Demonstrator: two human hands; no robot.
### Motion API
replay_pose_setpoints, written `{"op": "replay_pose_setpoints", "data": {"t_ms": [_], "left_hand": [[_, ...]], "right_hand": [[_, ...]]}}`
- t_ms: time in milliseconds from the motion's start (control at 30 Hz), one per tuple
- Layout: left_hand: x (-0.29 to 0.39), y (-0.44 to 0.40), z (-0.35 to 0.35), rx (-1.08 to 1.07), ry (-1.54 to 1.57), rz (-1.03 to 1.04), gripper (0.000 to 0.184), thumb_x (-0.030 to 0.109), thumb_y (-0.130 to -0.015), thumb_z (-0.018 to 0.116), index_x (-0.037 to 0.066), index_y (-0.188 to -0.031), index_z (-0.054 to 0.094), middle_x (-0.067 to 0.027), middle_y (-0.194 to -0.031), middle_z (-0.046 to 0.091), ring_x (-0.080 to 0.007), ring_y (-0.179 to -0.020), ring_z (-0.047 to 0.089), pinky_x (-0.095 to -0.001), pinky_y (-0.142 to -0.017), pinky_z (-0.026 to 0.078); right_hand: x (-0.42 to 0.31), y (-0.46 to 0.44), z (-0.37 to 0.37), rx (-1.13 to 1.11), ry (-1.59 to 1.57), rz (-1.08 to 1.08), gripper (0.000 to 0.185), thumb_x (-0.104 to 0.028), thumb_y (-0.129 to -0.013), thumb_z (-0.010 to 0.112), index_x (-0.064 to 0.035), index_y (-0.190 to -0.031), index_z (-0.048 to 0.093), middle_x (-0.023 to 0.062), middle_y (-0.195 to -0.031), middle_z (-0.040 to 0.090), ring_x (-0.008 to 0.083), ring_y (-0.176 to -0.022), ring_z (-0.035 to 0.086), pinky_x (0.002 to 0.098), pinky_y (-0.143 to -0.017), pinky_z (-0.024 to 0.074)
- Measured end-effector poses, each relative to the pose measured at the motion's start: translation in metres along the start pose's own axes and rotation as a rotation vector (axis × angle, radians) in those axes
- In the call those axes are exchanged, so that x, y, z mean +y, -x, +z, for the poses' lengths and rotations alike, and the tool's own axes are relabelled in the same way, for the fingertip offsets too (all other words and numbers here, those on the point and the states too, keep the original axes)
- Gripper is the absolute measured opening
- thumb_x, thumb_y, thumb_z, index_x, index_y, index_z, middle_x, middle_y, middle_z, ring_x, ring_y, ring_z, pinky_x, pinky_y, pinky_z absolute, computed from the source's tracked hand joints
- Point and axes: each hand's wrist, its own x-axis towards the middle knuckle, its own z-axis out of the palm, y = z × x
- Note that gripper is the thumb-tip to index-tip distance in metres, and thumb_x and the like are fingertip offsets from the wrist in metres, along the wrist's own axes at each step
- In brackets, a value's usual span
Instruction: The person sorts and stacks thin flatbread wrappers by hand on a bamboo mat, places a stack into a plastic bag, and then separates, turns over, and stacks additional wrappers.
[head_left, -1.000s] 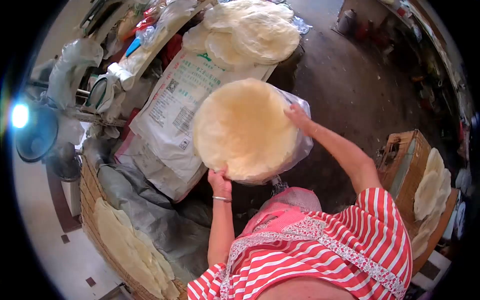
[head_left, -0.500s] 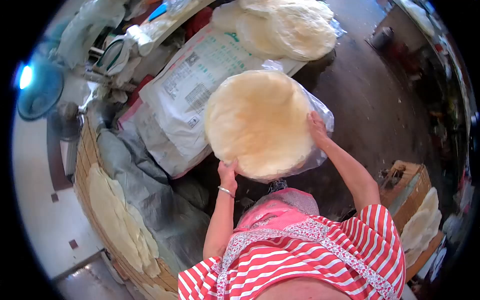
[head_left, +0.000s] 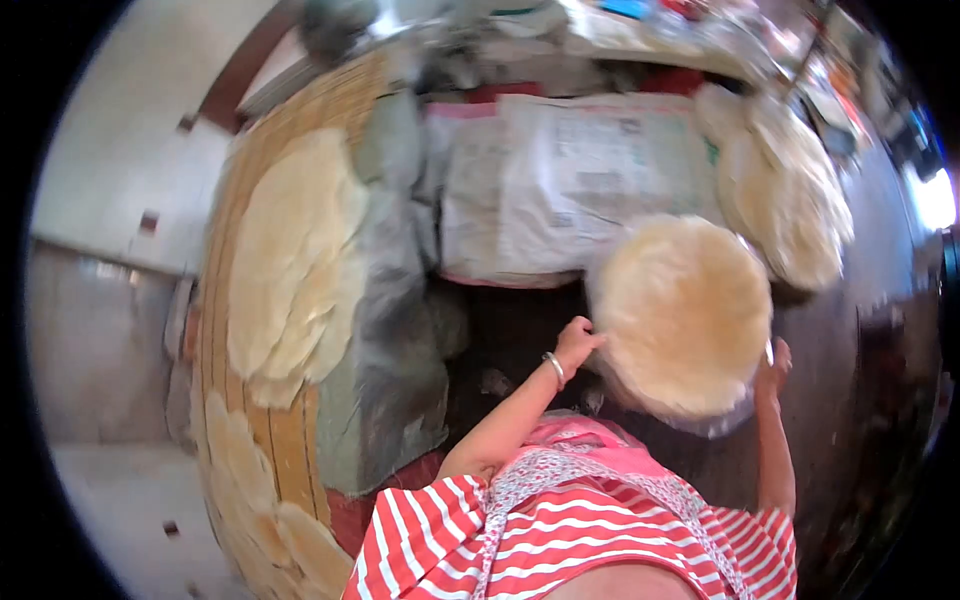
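A large round pale sheet stack (head_left: 685,315), with clear plastic around its edge, is held up in front of my body. My left hand (head_left: 577,345), with a bracelet at the wrist, pinches its left edge. At its lower right edge, my right hand (head_left: 774,370) grips the plastic rim; the fingers are blurred. Behind the stack lie white printed sacks (head_left: 600,180). More round sheets in plastic (head_left: 785,195) rest at the sacks' right end.
On the left, thin pale sheets (head_left: 295,265) overlap on a slatted bamboo surface (head_left: 290,440), beside a grey cover (head_left: 385,370). A cluttered shelf (head_left: 660,50) runs along the top. Dark floor (head_left: 830,400) shows at the right.
The view has swung left, bringing more of the bamboo surface into sight. The held stack now appears farther right, still between both hands.
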Motion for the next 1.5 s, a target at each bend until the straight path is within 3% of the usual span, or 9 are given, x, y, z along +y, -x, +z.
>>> {"op": "replay_pose_setpoints", "data": {"t_ms": [233,267,300,400,800,1100,1233,1433,1500], "left_hand": [[0.037,0.099,-0.105,0.055,0.354,0.045,0.006,0.008,-0.071,0.055,0.004,-0.075,0.054,-0.0047,-0.063,0.055,-0.0131,-0.057,0.055,-0.0249,-0.053,0.045],[0.044,0.104,-0.121,0.028,0.404,0.031,0.008,0.009,-0.071,0.055,0.004,-0.077,0.054,-0.0052,-0.067,0.056,-0.0141,-0.059,0.056,-0.0254,-0.056,0.045],[0.043,0.114,-0.130,-0.024,0.416,0.057,0.010,0.011,-0.075,0.055,0.004,-0.082,0.055,-0.0049,-0.071,0.058,-0.0136,-0.063,0.056,-0.0239,-0.059,0.045],[0.051,0.163,-0.124,-0.071,0.492,-0.003,0.015,0.019,-0.084,0.051,0.006,-0.091,0.054,-0.0042,-0.081,0.060,-0.0110,-0.073,0.056,-0.0217,-0.064,0.044],[0.107,0.098,0.092,-0.469,0.239,0.150,0.050,0.021,-0.082,0.052,-0.002,-0.123,0.034,-0.0089,-0.123,0.040,-0.0163,-0.110,0.040,-0.0285,-0.095,0.029],[0.139,0.113,0.132,-0.398,-0.204,0.222,0.058,0.013,-0.075,0.055,-0.003,-0.124,0.029,-0.0135,-0.121,0.040,-0.0234,-0.107,0.042,-0.0335,-0.089,0.036],[0.092,0.073,0.130,-0.383,-0.388,0.449,0.061,0.013,-0.070,0.060,-0.002,-0.122,0.033,-0.0178,-0.114,0.043,-0.0306,-0.105,0.041,-0.0375,-0.090,0.033],[0.089,0.086,0.133,-0.170,-0.622,0.653,0.064,0.010,-0.063,0.066,-0.002,-0.119,0.036,-0.0184,-0.108,0.044,-0.0321,-0.103,0.041,-0.0371,-0.090,0.033],[0.082,0.085,0.137,-0.122,-0.449,0.618,0.044,0.010,-0.062,0.067,-0.001,-0.099,0.046,-0.0143,-0.094,0.049,-0.0274,-0.089,0.047,-0.0345,-0.079,0.039]], "right_hand": [[-0.121,0.053,-0.078,-0.097,-0.104,-0.530,0.039,-0.006,-0.076,0.048,-0.0005,-0.114,0.045,0.0140,-0.113,0.050,0.0268,-0.106,0.045,0.0343,-0.093,0.0328],[-0.153,0.058,-0.082,-0.250,-0.113,-0.298,0.041,-0.006,-0.075,0.049,-0.0023,-0.116,0.044,0.0134,-0.114,0.048,0.0277,-0.111,0.041,0.0353,-0.094,0.0313],[-0.169,0.078,-0.092,-0.050,-0.182,-0.594,0.043,-0.006,-0.073,0.051,-0.0036,-0.115,0.044,0.0139,-0.115,0.047,0.0282,-0.112,0.039,0.0361,-0.093,0.0312],[-0.180,0.114,-0.136,-0.292,-0.198,-0.188,0.040,-0.009,-0.074,0.053,-0.0024,-0.112,0.045,0.0153,-0.115,0.045,0.0292,-0.110,0.040,0.0354,-0.094,0.0309],[0.045,0.223,-0.213,0.024,-0.561,0.785,0.047,-0.028,-0.084,0.045,-0.0004,-0.121,0.036,0.0161,-0.119,0.045,0.0254,-0.111,0.042,0.0331,-0.093,0.0311],[0.024,0.161,-0.212,-0.083,-0.946,0.964,0.053,-0.029,-0.088,0.038,-0.0006,-0.129,0.021,0.0108,-0.130,0.030,0.0200,-0.120,0.027,0.0309,-0.099,0.0206],[0.089,0.185,-0.152,-0.107,-0.474,0.573,0.053,-0.027,-0.087,0.038,-0.0048,-0.131,0.019,0.0172,-0.132,0.029,0.0277,-0.124,0.025,0.0356,-0.101,0.0195],[0.080,0.173,-0.165,-0.212,-0.591,0.740,0.061,-0.041,-0.084,0.038,-0.0061,-0.131,0.020,0.0176,-0.132,0.029,0.0289,-0.124,0.025,0.0356,-0.101,0.0201],[0.083,0.181,-0.180,-0.239,-0.589,0.863,0.062,-0.045,-0.083,0.037,-0.0068,-0.130,0.022,0.0175,-0.132,0.029,0.0285,-0.123,0.026,0.0358,-0.100,0.0212]]}}
